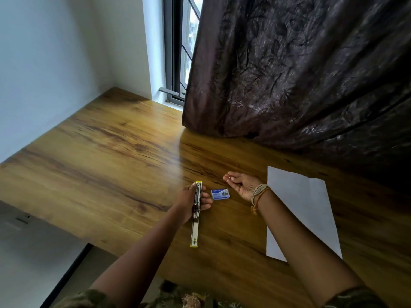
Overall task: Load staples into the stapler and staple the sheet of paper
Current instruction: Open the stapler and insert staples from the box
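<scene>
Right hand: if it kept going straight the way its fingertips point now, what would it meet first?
Probably the stapler, opened out in the left hand. The right hand points left, passing beyond the staple box; depth is unclear, so it might pass above.

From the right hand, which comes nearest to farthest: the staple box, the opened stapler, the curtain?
1. Staple box, just left of the right hand.
2. Stapler, farther left, gripped by the left hand.
3. Curtain, far behind.
</scene>
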The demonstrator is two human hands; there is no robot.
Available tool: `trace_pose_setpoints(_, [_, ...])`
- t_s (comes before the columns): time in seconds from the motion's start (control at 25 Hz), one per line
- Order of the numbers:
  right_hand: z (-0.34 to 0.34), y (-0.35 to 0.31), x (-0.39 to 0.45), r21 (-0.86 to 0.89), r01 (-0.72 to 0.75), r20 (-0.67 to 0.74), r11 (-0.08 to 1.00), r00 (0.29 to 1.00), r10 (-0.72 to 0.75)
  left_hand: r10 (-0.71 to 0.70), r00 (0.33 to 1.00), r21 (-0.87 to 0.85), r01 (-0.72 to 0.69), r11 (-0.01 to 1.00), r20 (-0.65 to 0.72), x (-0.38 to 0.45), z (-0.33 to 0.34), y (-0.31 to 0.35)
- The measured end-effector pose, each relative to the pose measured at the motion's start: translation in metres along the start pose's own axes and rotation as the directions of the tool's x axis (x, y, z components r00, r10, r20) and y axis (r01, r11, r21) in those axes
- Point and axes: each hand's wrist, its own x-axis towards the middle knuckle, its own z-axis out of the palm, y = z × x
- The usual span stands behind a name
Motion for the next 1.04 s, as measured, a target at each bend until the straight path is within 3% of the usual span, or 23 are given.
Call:
trace_pose_setpoints(0.28, [0.000,0.003,0.019,-0.195,0.056,-0.053,0.979,0.996,-0.068,0.000,1.000,-0.023,0.000,1.000,-0.002,0.004,0.001,0.000])
trace_pose_setpoints(0.68, [-0.002,-0.001,0.041,-0.678,0.089,-0.123,0.730,0.965,-0.232,-0.002,1.000,-0.027,0.002,1.000,-0.012,0.006,0.000,-0.002])
trace_pose_setpoints(0.84, [-0.002,-0.003,0.042,-0.620,0.079,-0.156,0.780,0.963,-0.221,-0.007,1.000,-0.028,0.006,1.000,-0.017,0.008,0.000,-0.002])
trace_pose_setpoints(1.04, [-0.015,0.004,0.034,-0.334,0.089,-0.212,0.938,0.963,-0.167,-0.001,1.000,-0.034,0.001,0.999,-0.006,0.008,-0.001,-0.004])
